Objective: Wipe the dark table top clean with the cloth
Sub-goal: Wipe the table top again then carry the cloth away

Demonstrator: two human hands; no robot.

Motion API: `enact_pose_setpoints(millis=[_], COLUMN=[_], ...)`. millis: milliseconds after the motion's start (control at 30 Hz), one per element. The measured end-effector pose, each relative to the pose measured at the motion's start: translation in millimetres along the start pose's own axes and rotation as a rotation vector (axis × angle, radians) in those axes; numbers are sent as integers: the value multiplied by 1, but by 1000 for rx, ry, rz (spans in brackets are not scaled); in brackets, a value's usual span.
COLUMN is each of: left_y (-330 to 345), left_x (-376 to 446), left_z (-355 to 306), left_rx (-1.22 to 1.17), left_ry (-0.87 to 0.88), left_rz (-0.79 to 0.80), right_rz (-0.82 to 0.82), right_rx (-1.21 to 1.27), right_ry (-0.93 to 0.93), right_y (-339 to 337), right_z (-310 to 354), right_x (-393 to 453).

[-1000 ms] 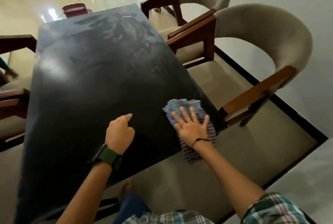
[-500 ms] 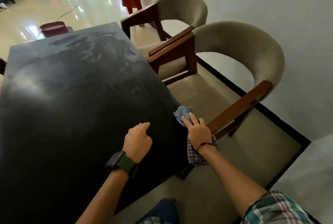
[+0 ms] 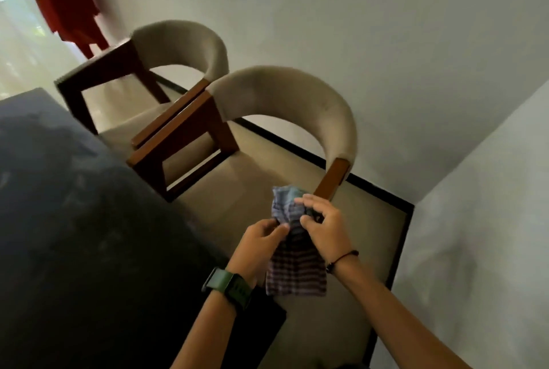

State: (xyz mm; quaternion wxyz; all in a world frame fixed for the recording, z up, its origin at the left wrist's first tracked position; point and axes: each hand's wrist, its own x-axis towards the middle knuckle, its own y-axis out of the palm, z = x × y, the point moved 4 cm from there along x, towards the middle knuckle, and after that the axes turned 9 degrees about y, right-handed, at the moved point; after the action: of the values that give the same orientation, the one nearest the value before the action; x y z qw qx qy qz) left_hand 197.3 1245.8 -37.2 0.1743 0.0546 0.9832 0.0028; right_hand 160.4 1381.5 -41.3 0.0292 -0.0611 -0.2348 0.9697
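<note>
The dark, smeared rectangular table top [image 3: 74,220] is filling the left side of the view, its surface showing dull streaks and patches. Beyond its far right edge a red fabric [image 3: 64,3] is hanging against the pale wall. To the right of the table top two rounded beige upholstered armchairs with brown wooden frames are standing side by side: the farther chair [image 3: 178,45] is sitting near the table's far corner, and the nearer chair [image 3: 285,95] is standing just beside the table's right edge, its wooden arm reaching toward the hands.

The person's left hand [image 3: 257,239], with a green-strapped watch [image 3: 230,284] on its wrist, is reaching out past the table's right edge. Its fingers are curling in and pinching the left side of the blue and purple checked cloth [image 3: 292,264] between thumb and fingertips. The cloth is hanging in the air off the table top, just right of its near right corner and above the beige floor [image 3: 356,220], bunched at the top and drooping loosely below the hands. The right hand [image 3: 325,226], wearing a thin black cord bracelet [image 3: 341,258], is gripping the bunched upper part of the cloth from the right, its fingers bending around the fabric and closing on it. Both hands are touching the cloth, with neither one resting on the table top.
</note>
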Motion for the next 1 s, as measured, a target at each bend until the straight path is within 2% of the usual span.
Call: enact_pose_setpoints(millis=[200,367,467,533,667,767,867,933,1000], left_y=[62,155,202,228,255,252,235,215,188], left_x=[74,168,230,267,329,379,438,476,507], left_z=[-23,-86,-128,-153,-186,-205,-221,-234,-250], left_rx=[-258,-402,-456,-420,-361,-203,190,460,587], left_ry=[-102,12,95,137,194,246,347,438,491], left_rz=[23,-14,-57,-71,-43,-37,-48,-128,-229], right_rz=[-54,-24,24,131,331,330,303,272,245], right_rx=[311,507,353,171,23,-34,-108,-139,-192], right_ry=[119,123,21,-25,35,-16,-91,-135,-207], right_y=[-78,-176,-238,-271,-300,-297,-281,-268,-249], right_z=[-29,-48,-43,-40,-35,-30,-23,-10,12], right_x=[72,167,228,269,346,398,455,496,539])
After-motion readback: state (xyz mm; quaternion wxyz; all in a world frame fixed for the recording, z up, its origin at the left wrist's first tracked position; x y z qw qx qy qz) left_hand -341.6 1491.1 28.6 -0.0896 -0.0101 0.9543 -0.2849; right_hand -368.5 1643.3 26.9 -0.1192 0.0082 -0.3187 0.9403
